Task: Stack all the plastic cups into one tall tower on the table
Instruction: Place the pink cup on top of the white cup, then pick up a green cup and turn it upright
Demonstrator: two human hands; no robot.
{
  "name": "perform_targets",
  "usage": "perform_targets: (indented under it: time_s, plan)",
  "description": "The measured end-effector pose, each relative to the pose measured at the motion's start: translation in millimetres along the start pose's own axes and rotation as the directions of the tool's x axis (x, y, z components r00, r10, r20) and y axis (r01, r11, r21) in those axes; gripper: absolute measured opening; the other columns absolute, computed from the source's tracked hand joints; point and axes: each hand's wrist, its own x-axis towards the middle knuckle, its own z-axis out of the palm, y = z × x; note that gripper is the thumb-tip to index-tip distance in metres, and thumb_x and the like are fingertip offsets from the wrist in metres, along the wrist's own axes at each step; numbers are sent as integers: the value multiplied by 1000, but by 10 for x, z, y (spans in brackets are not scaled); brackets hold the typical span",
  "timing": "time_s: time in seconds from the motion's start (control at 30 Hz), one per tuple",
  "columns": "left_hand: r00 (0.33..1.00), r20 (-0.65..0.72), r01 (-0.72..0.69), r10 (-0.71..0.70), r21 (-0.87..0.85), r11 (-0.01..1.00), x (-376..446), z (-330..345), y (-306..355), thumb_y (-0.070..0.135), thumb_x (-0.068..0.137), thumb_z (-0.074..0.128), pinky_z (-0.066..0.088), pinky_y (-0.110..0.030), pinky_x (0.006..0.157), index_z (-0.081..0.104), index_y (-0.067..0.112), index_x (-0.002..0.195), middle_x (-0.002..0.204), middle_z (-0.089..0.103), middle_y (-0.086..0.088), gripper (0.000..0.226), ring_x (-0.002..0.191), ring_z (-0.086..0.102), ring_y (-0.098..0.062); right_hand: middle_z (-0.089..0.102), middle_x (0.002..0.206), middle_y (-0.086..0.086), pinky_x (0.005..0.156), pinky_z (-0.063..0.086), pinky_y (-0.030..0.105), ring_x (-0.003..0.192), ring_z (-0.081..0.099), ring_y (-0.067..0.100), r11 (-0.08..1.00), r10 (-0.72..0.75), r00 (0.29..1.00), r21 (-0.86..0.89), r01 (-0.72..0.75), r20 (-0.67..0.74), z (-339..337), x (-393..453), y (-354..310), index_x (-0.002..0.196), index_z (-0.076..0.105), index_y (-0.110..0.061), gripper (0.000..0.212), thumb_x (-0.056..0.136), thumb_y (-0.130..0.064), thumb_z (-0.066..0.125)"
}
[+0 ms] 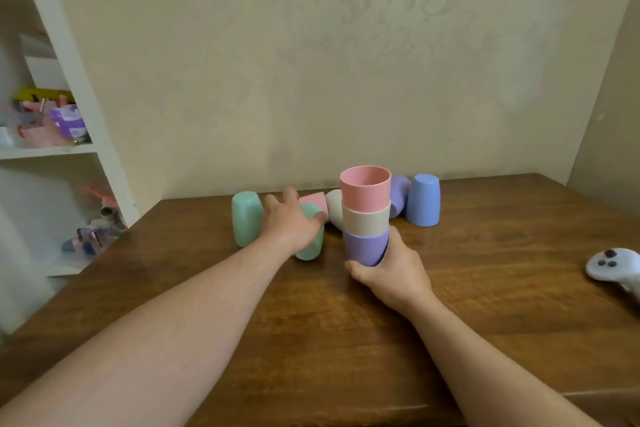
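A nested stack stands mouth-up in the middle of the wooden table (311, 340): a purple cup (365, 248) at the bottom, a cream cup (365, 221), a pink cup (365, 188) on top. My right hand (394, 272) is wrapped around the purple cup's base. My left hand (289, 220) lies over a green cup (310, 241), fingers curled on it. Behind it lie a pink cup (314, 200) and a cream cup (334, 207). Another green cup (246, 218) stands upside down to the left. A purple cup (399, 194) and a blue cup (423, 199) stand behind the stack to its right.
A white game controller (614, 265) lies near the table's right edge. White shelves (65, 149) with small clutter stand to the left of the table. The wall runs right behind the cups.
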Motion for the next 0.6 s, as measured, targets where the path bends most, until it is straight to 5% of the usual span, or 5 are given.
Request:
perform_targets:
  time_s: [0.13, 0.23, 0.4, 0.6]
  plan:
    - [990, 135, 6, -39, 236, 972, 25, 223, 16, 67, 97, 56, 37, -49, 121, 13, 45, 169, 163, 20, -16, 87, 152, 31, -41, 70, 111, -15, 87, 60, 43, 100, 68, 12, 1000, -4, 1000, 7, 4, 4, 1, -15, 17, 126, 50, -41, 70, 67, -62, 82]
    - [982, 175, 15, -73, 315, 949, -16, 339, -124, 77, 99, 38, 30, -50, 123, -6, 49, 169, 165, 25, -21, 87, 151, 30, -42, 71, 110, -15, 86, 60, 43, 99, 68, 12, 1000, -8, 1000, 9, 8, -3, 5, -4, 11, 124, 51, -42, 69, 65, -62, 81]
    - [998, 31, 47, -55, 214, 976, -188, 318, -395, 66, 108, 27, 37, -50, 117, -7, 39, 171, 156, 44, -24, 77, 142, 45, -42, 70, 114, -15, 90, 60, 43, 103, 68, 12, 1000, 1, 1000, 8, -1, 7, -8, -1, 8, 128, 50, -42, 73, 65, -64, 81]
    - [993, 106, -45, 44, 8, 999, -429, 89, -652, 59, 106, 48, 52, -46, 103, -17, 44, 168, 162, 50, -13, 91, 133, 60, -40, 71, 121, -11, 93, 58, 45, 110, 68, 17, 1000, 2, 1000, -5, -2, -1, -24, -42, -32, 134, 51, -38, 79, 66, -62, 82]
